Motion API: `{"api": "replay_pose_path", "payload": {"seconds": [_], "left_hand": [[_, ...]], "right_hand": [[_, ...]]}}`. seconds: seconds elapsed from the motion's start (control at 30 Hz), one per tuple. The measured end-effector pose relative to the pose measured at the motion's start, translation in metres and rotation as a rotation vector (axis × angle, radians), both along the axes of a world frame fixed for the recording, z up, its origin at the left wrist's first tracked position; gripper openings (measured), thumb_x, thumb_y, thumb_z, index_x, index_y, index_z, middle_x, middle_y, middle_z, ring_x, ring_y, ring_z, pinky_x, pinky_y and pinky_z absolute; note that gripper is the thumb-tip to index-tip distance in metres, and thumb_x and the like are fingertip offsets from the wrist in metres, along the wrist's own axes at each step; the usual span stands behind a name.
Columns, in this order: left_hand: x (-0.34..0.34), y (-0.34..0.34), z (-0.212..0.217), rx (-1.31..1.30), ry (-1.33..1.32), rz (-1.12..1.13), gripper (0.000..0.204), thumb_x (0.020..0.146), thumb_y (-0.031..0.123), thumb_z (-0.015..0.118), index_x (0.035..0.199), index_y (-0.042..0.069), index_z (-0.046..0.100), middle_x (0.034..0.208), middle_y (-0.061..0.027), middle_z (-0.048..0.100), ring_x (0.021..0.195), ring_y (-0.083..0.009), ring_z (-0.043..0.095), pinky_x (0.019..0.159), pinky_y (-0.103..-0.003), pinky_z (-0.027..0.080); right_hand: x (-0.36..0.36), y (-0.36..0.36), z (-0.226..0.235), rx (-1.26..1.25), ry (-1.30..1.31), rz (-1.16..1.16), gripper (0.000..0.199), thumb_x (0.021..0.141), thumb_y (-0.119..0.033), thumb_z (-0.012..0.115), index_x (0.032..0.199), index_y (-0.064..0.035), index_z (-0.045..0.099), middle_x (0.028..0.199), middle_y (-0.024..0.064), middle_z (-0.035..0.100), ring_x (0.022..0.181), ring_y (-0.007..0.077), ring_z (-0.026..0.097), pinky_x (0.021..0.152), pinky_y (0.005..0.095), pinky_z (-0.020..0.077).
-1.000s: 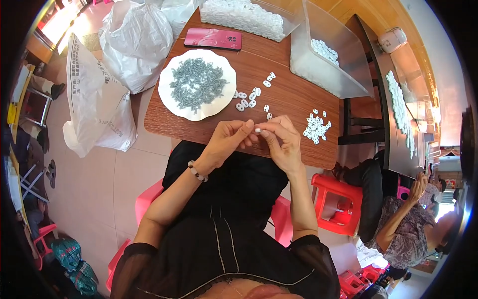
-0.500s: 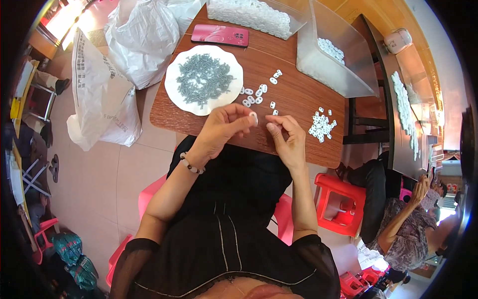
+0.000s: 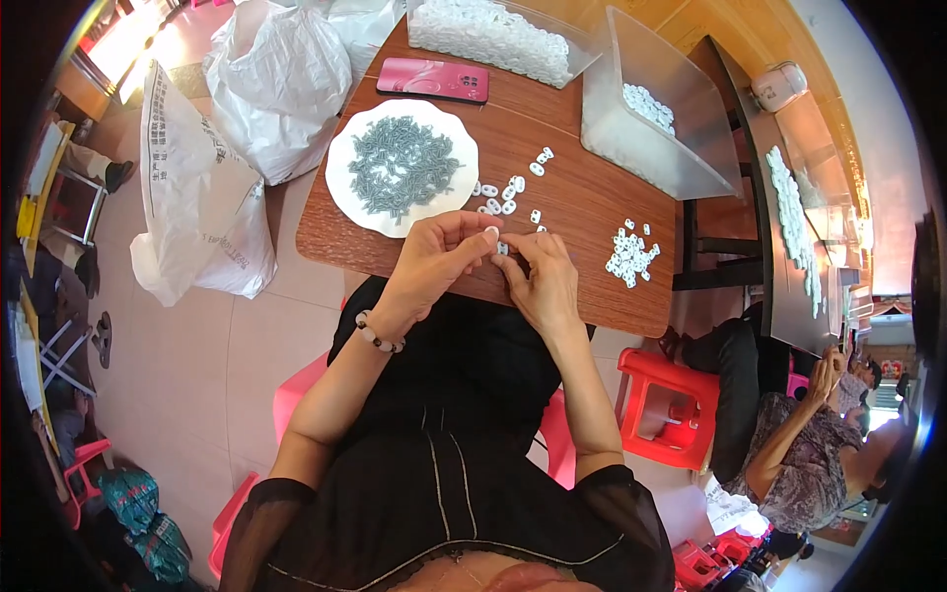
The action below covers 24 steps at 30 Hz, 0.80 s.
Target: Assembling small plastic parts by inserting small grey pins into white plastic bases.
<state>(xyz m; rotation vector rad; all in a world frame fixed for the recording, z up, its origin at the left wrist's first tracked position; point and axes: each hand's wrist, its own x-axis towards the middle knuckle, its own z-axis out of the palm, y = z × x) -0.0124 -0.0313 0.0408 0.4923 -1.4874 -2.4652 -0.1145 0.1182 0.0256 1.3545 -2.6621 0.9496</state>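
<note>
My left hand (image 3: 434, 259) is closed in a pinch, thumb against fingers, at the table's near edge. My right hand (image 3: 545, 279) meets it there, its thumb and fingertips pinched together. A small white plastic piece (image 3: 502, 249) shows between the fingertips of both hands, partly covered by them. Just beyond lie several loose white oval pieces (image 3: 508, 207), each with two dark holes. Left of these, a white scalloped plate (image 3: 341, 197) holds a heap of short grey metal pieces (image 3: 404, 163) like tiny springs. Smaller white holed pieces (image 3: 631, 257) are piled to the right.
A pink phone (image 3: 432, 79) lies behind the plate on the brown wooden table (image 3: 414, 259). Clear plastic bins (image 3: 641, 148) with white pieces stand at the back. White sacks (image 3: 197, 207) are on the floor at left. A red stool (image 3: 671, 409) and a seated person (image 3: 799, 444) are at right.
My right hand has moved left, and its fingertips have closed at the white piece beside my left fingers. My left hand has barely moved. The view has shifted slightly.
</note>
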Motion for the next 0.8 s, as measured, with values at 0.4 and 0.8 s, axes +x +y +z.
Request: {"api": "replay_pose_path", "payload": {"seconds": [0.4, 0.8], "left_hand": [[0.000, 0.009, -0.003, -0.002, -0.009, -0.042, 0.026, 0.091, 0.017, 0.065, 0.111, 0.001, 0.065, 0.084, 0.0013, 0.064, 0.068, -0.0017, 0.049, 0.060, -0.016, 0.039], [0.001, 0.018, -0.002, 0.023, -0.037, -0.074, 0.024, 0.091, 0.017, 0.065, 0.110, 0.001, 0.066, 0.083, 0.0024, 0.063, 0.067, -0.0005, 0.049, 0.059, -0.016, 0.041]], "right_hand": [[-0.042, -0.005, 0.008, -0.072, 0.064, -0.049, 0.015, 0.085, -0.014, 0.065, 0.097, -0.0042, 0.068, 0.083, 0.0129, 0.063, 0.083, 0.0322, 0.059, 0.071, 0.0410, 0.0480], [-0.142, -0.037, -0.021, 0.006, 0.273, -0.152, 0.022, 0.088, -0.008, 0.059, 0.107, -0.0078, 0.068, 0.097, 0.0159, 0.062, 0.096, 0.0347, 0.056, 0.083, 0.0445, 0.0467]]}}
